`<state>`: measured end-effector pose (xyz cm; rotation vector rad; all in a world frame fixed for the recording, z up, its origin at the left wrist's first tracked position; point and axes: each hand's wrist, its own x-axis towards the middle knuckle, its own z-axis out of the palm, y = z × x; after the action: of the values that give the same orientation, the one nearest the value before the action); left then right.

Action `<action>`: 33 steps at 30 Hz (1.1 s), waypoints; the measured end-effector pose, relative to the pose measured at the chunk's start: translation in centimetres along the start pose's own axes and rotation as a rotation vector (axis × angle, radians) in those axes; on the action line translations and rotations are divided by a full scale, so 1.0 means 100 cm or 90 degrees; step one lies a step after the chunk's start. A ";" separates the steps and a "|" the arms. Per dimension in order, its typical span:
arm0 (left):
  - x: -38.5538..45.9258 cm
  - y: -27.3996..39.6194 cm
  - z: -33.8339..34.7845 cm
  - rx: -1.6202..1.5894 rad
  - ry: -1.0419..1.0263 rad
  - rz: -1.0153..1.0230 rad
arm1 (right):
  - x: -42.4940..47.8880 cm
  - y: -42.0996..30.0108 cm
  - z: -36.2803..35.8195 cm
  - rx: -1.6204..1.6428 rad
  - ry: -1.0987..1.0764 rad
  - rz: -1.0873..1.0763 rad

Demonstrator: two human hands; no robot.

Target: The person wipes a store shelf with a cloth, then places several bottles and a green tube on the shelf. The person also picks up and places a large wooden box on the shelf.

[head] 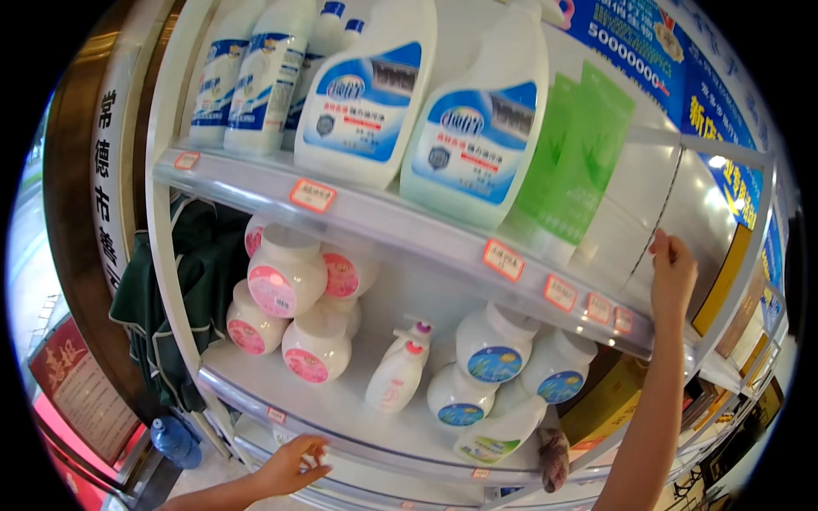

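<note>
My right hand is raised at the right end of the upper shelf. Its fingers are curled, and whether anything is between them I cannot tell. Closest to it on that shelf stand green tube-shaped packs, beside a large white cleaner bottle with a blue label. My left hand hangs low before the front edge of the lower shelf, fingers apart and holding nothing. Behind it on that shelf are stacked white jars with pink labels and white pump bottles.
White jars with blue labels and a tilted spray bottle occupy the lower shelf's right side. A dark mottled cloth-like item hangs over its edge. Dark green fabric bunches by the left post. A blue water bottle stands on the floor.
</note>
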<state>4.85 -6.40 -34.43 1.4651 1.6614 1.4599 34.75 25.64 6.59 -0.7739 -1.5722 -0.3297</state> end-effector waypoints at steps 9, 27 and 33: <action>0.111 0.018 0.031 0.104 0.157 0.207 | 0.000 0.000 0.001 0.019 0.009 0.021; 0.153 0.014 0.083 0.143 0.222 0.072 | -0.004 -0.005 -0.003 0.024 0.134 -0.044; 0.163 -0.016 0.082 0.170 0.151 -0.027 | -0.003 -0.002 0.003 0.084 0.096 -0.029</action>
<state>6.31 11.85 -33.90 1.4241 2.0858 1.4806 34.39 25.66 6.33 -0.5986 -1.4563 -0.3077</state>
